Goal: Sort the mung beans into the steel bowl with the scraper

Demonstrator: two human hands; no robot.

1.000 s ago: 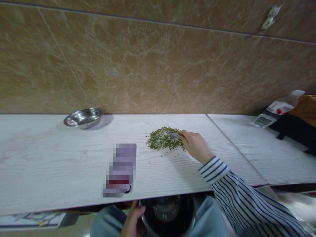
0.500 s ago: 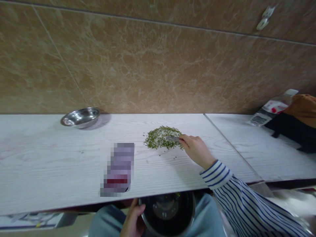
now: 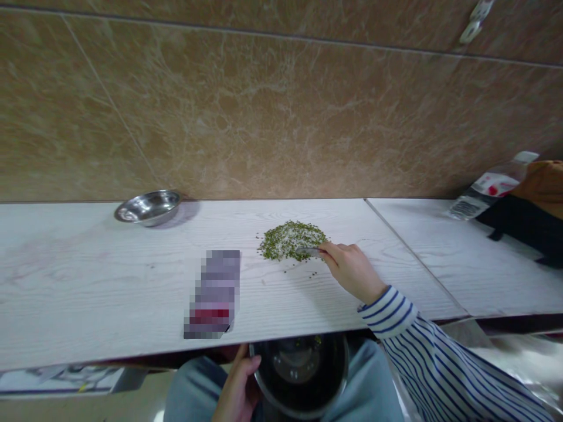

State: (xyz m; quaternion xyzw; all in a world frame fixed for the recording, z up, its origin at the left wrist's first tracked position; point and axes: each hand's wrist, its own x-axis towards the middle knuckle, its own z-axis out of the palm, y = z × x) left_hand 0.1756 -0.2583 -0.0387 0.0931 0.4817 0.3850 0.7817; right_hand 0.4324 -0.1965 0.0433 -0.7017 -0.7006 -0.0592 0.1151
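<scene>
A low pile of mung beans mixed with white rice-like grains [image 3: 285, 239] lies on the white wood-grain table. My right hand [image 3: 352, 269], its fingers pinched closed, holds a small metal spoon [image 3: 309, 252] whose tip rests at the pile's near right edge. Below the table edge, a dark-lined pot [image 3: 303, 404] sits between my knees, with a few green-yellow beans showing inside near its far wall. My left hand [image 3: 240, 384] is closed on the pot's left rim, thumb over the edge; its other fingers are partly hidden.
A steel bowl [image 3: 148, 208] stands at the back left by the tiled wall. Left of the pile lies a blurred-out, phone-shaped item [image 3: 215, 293]. A plastic bottle [image 3: 492, 184] leans against a black and brown bag [image 3: 528, 220] at right. Several loose beans are scattered before the pile.
The spoon has shifted slightly down, from within the pile to its near right edge. My left hand keeps its grip on the pot. The view has tilted a little.
</scene>
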